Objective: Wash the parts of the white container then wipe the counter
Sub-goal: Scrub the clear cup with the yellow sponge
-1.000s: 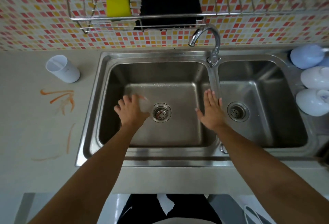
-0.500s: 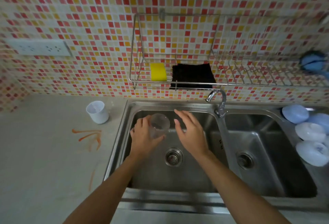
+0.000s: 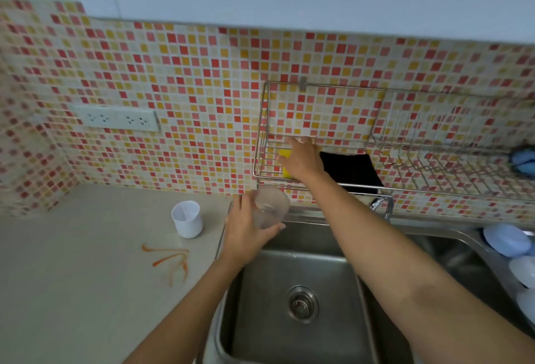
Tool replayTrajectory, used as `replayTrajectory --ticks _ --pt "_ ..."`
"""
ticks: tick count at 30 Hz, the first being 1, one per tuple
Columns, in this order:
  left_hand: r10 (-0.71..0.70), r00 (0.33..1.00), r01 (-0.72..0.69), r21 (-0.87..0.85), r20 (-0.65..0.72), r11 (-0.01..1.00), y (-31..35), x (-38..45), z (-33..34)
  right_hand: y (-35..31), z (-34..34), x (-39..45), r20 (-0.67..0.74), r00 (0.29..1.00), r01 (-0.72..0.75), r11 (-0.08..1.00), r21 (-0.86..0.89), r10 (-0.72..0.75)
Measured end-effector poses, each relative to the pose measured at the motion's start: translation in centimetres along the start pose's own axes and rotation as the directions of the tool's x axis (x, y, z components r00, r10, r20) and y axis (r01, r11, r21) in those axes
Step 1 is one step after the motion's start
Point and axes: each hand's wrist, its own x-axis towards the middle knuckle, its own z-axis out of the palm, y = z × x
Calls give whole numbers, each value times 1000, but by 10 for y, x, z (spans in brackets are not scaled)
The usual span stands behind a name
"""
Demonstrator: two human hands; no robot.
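My left hand point(image 3: 246, 233) grips a translucent cup-shaped container part point(image 3: 270, 210) above the left rim of the sink point(image 3: 292, 334). My right hand point(image 3: 301, 156) reaches up into the wire wall rack point(image 3: 289, 184) and lies over the yellow sponge point(image 3: 285, 154), which is mostly hidden; whether the fingers have closed on it I cannot tell. A white cup-shaped container part point(image 3: 186, 219) stands upright on the counter point(image 3: 72, 291), left of the sink. Orange streaks point(image 3: 170, 259) mark the counter in front of it.
A black cloth point(image 3: 351, 169) lies in the rack right of the sponge. The faucet point(image 3: 382, 204) stands behind the sink divider. Pale blue and white rounded pieces point(image 3: 506, 239) sit at the right edge. A wall socket strip point(image 3: 115, 119) is on the tiles.
My view has tilted up. My left hand lifted the translucent part from the basin to its rim. My right hand rose from the sink to the sponge in the rack.
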Motion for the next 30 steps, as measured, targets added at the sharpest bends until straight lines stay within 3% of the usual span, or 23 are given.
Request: replayTrajectory --ticks 6,11,15,17,21,30 --pt "8 1000 -8 -15 -3 1000 -16 2 -5 4 15 7 48 999 -24 999 -23 25" --pt "35 998 -34 -21 44 999 -23 -1 -1 -3 -2 -19 -173 983 78 989 129 -55" --pt "85 992 -82 -29 95 996 -28 -4 7 5 -16 -85 -298 943 246 913 324 -148" --pt "107 985 -104 -22 138 994 -31 -5 12 17 -12 -122 -269 951 247 900 358 -154" --pt "153 971 -149 -32 184 988 -24 -6 19 43 18 -162 -140 974 207 949 237 -177" --pt "219 932 -240 39 290 970 -19 0 41 57 27 -175 -9 964 267 963 38 -267"
